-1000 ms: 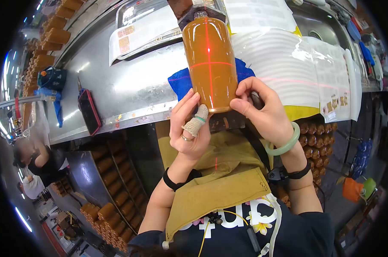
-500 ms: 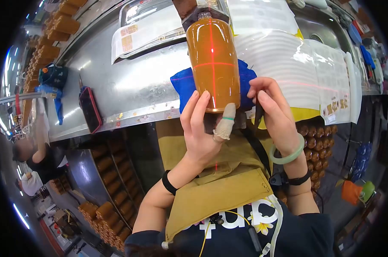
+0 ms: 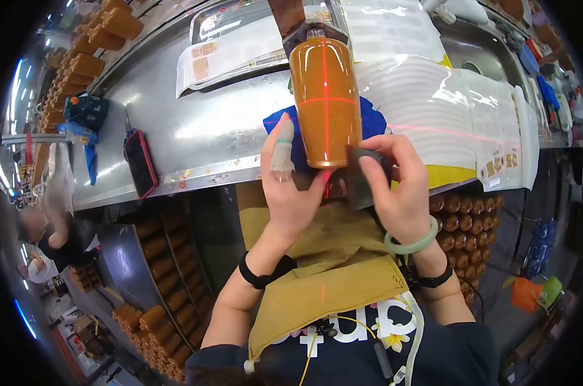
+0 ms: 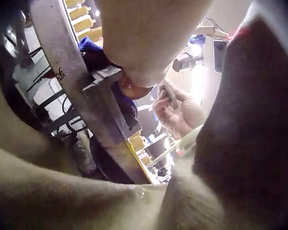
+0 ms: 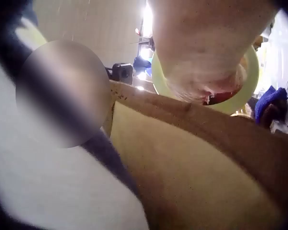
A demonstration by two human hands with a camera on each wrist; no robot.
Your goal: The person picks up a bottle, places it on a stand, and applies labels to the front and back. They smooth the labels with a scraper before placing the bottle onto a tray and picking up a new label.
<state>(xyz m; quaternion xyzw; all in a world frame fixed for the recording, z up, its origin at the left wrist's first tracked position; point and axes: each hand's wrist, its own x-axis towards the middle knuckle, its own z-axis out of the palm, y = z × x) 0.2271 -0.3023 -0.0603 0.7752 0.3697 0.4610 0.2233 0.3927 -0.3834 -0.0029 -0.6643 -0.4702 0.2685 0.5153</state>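
Observation:
An amber-brown bottle (image 3: 327,96) lies neck away on the bench over a blue cloth (image 3: 373,121), crossed by red light lines. Beside its lower left side is the left hand (image 3: 288,193), fingers extended, one wearing a pale cloth cover (image 3: 283,151), thumb near the base. The right hand (image 3: 397,186) pinches a dark flat piece (image 3: 362,180) at the bottle's lower right edge; whether they touch is unclear. In the left wrist view the right hand (image 4: 177,112) shows behind a green bangle (image 4: 189,139). The right wrist view shows mostly the right hand's underside (image 5: 201,48).
A brown bracket (image 3: 288,16) meets the bottle's neck. Printed sheets (image 3: 414,96) lie to the right, beside a sink (image 3: 475,48). A tray (image 3: 240,58) and a red-edged phone (image 3: 139,163) are left. Stacked brown bottles stand under the bench; another person (image 3: 53,238) is far left.
The left hand has shifted from the bottle's lower face to its left side. The right hand has brought the dark piece up against or close to the lower right edge.

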